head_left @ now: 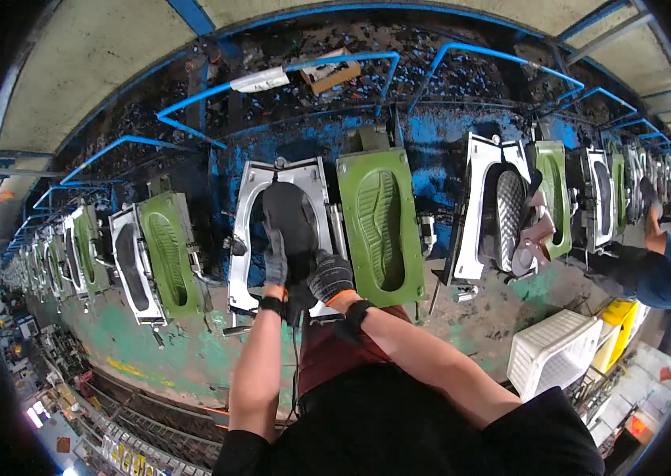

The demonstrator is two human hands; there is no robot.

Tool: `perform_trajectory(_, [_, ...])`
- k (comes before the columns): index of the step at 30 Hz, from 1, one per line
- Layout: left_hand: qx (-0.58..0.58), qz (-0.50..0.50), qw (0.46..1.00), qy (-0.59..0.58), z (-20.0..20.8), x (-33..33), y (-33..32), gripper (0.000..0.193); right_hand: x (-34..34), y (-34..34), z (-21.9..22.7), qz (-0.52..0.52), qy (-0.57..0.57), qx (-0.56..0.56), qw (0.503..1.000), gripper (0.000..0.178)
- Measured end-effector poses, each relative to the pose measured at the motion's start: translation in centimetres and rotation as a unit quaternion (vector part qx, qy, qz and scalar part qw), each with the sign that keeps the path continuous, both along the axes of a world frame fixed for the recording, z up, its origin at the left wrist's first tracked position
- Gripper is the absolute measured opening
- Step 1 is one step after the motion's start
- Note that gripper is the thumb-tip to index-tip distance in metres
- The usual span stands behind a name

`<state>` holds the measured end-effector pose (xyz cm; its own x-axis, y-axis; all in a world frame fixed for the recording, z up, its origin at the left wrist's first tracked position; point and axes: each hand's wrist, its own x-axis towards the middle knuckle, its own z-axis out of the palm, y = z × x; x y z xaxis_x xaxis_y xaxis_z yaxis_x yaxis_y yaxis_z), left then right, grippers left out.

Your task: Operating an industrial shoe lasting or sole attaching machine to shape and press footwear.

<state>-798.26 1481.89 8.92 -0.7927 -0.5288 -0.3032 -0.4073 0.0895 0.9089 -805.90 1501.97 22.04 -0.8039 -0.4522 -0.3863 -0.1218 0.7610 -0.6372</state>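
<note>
In front of me a black shoe upper (290,208) lies toe away from me within a silver metal mould frame (323,181). My left hand (276,262), in a dark grey glove, presses along the upper's left side with its fingers pointing forward. At the heel end, my right hand (330,275) has its gloved fingers curled against the upper's right side. The thumbs and the heel edge are partly hidden by the gloves. Just right of the frame stands a green mould half (380,222) with a ribbed, sole-shaped hollow.
More open moulds line the bench both ways, including a green one (167,250) at left and a silver one (474,202) holding a patterned dark sole (508,218). Blue rails (343,57) run behind. A white crate (553,353) and another person (665,270) are at right.
</note>
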Motion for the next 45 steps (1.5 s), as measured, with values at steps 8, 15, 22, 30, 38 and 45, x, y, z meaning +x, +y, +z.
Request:
perform_trajectory(8, [-0.314, -0.288, 0.877, -0.220, 18.1, -2.8, 8.2, 0.063, -7.1, -3.0, 2.9, 0.103, 0.404, -0.124, 0.900, 0.032])
perform_trajectory(15, [-0.247, -0.310, 0.892, -0.215, 9.9, 6.2, 1.6, 0.076, -7.9, -11.5, 2.2, 0.538, 0.344, 0.088, 0.765, 0.026])
perform_trajectory(22, [-0.333, -0.306, 0.817, -0.357, 16.2, 14.4, -3.5, 0.134, -8.4, -7.4, 3.1, 0.485, 0.438, 0.066, 0.754, 0.040])
perform_trajectory(30, [-0.315, -0.375, 0.851, -0.188, 13.4, 13.4, 5.1, 0.114, -4.3, -4.1, 4.0, 0.287, 0.190, 0.134, 0.929, 0.065])
perform_trajectory(38, [-0.487, -0.410, 0.770, 0.025, 15.9, 6.9, 2.1, 0.062, 4.1, 5.0, 2.1, 0.278, 0.270, -0.044, 0.921, 0.076])
perform_trajectory(45, [0.139, 0.004, 0.990, 0.003, 11.5, 6.3, 2.7, 0.021, 5.5, 0.5, -3.3, -0.121, 0.030, -0.281, 0.952, 0.021])
